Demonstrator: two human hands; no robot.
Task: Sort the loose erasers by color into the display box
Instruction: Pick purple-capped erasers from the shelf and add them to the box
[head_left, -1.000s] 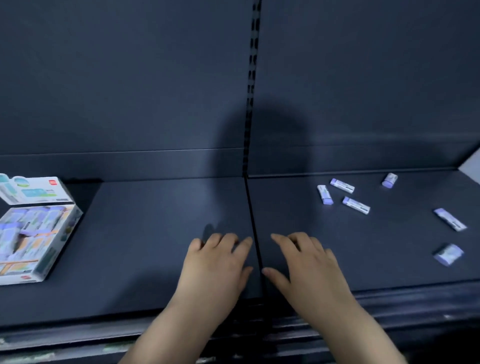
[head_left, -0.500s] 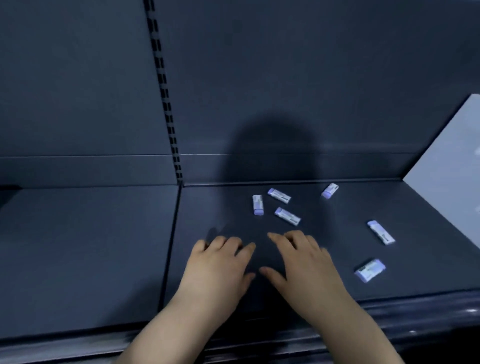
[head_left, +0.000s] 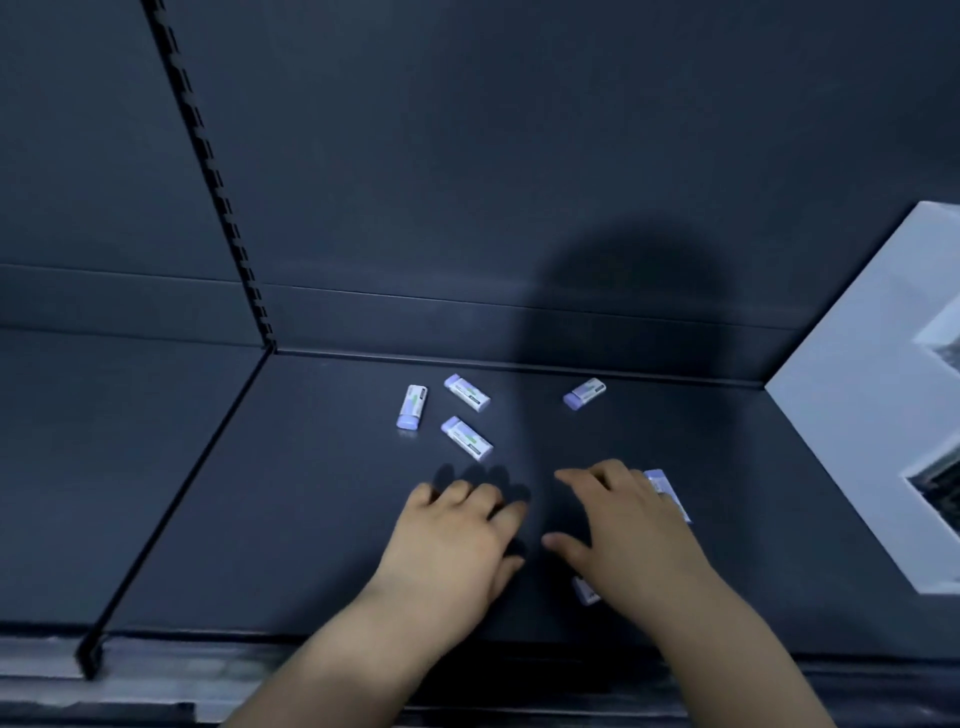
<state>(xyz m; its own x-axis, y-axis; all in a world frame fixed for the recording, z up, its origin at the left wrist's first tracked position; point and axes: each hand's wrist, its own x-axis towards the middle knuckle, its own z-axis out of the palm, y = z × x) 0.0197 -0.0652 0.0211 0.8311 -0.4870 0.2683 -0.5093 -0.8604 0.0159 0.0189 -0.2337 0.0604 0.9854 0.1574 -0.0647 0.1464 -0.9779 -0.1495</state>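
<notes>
The left hand (head_left: 457, 540) and right hand (head_left: 634, 540) are spread flat, empty; the right now covers two erasers (head_left: 666, 486)

The scene is dimly lit, with a bluish cast. A broad soft shadow (head_left: 623, 312) is thrown beyond the fingers (head_left: 597, 478) onto the back panel (head_left: 467, 156); smaller shadows are cast just ahead of the left hand's (head_left: 452, 540) fingertips. Far left of the fingers, straight lines are bowed; detail is softened throughout.

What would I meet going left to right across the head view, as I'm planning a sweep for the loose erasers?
Shelf divider, leftmost eraser, rear eraser in shadow, rightmost eraser, white side panel.
</notes>
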